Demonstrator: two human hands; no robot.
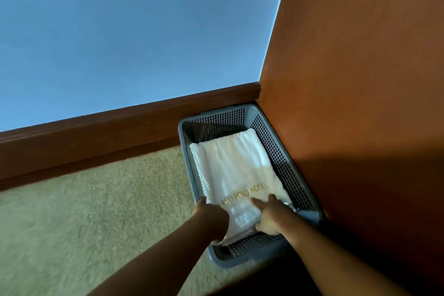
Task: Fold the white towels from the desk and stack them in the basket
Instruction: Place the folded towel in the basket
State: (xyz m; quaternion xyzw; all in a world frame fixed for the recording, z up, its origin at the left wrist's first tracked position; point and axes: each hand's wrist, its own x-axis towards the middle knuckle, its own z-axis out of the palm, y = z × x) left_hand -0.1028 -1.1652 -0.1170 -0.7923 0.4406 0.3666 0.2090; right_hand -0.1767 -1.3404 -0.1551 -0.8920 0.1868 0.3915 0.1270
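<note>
**At the near end of the grey perforated plastic basket (276, 151), both hands hold a towel**

Just inside the basket's near rim, the left hand (211, 214) and right hand (271, 218) grip the near end of the folded white towel with gold lettering (237, 163). The thumbs lie on top and the fingers curl under, though blur hides the detail. This towel lies flat in the basket on a waffle-textured white towel (199, 163). Left of the basket is beige carpet (96, 211), and against its right side an orange-brown panel (360, 79). Beyond it are a brown wooden baseboard (96, 137) and a pale blue wall (120, 31).
</note>
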